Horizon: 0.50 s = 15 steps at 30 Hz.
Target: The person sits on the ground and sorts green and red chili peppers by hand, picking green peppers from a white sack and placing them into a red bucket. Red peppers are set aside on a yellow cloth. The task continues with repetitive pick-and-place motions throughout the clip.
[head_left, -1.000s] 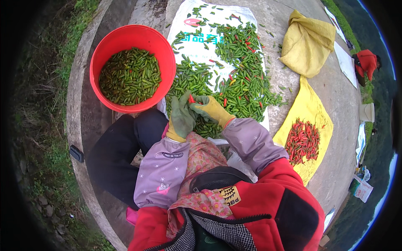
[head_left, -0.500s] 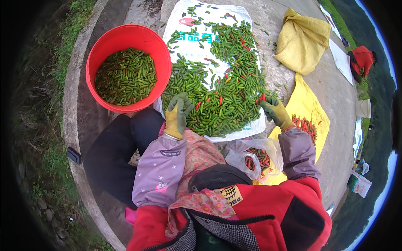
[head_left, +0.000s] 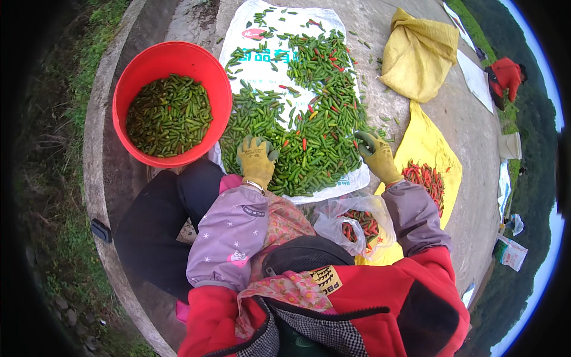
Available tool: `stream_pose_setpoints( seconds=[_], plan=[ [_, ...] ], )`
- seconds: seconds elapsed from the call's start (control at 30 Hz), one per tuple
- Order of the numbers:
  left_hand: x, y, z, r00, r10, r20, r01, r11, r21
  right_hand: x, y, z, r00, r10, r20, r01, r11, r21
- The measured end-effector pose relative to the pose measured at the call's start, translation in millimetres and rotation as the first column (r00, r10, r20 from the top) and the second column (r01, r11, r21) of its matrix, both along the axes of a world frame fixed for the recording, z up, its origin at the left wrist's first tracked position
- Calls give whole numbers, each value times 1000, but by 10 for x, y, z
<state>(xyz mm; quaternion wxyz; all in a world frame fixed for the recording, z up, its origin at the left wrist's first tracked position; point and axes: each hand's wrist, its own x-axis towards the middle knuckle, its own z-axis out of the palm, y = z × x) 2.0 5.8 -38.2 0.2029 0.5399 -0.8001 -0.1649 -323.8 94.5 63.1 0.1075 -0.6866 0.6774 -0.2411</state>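
Note:
Green chili peppers (head_left: 309, 163), with a few red and orange ones among them, lie spread over a white printed sack (head_left: 256, 71) laid flat. My left hand (head_left: 257, 160), in a yellow and green work glove, is palm down at the pile's near left edge, fingers apart and touching the peppers. At the pile's right edge is my right hand (head_left: 380, 157), gloved alike, its fingers curled in; what they hold, if anything, is hidden. Right of it, red chili peppers (head_left: 425, 183) are heaped on a yellow sack (head_left: 449, 166).
A red bucket (head_left: 223, 89) holding green peppers stands at the left. Near my lap is a clear plastic bag (head_left: 327, 220) with red peppers. A folded tan sack (head_left: 419, 56) lies at the far right. Beyond, a person in red (head_left: 505, 77) bends down by a white bucket (head_left: 510, 146).
My left hand has turned palm down onto the peppers, fingers spreading. The red pepper seen at my right fingertips no longer shows, and that hand has turned its back upward. The view has shifted slightly.

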Motion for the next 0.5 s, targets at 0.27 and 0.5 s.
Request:
stream_pose_setpoints(
  seconds=[0.27,0.5],
  plan=[
    [64,33,-4,997,-49,64,48,999,17,1007,-762,-405,839,470,-276,-416,879,232],
    [81,-12,116,933,89,-348,-109,993,-38,852,-638,-471,942,309,-132,-284,943,176]
  ],
)
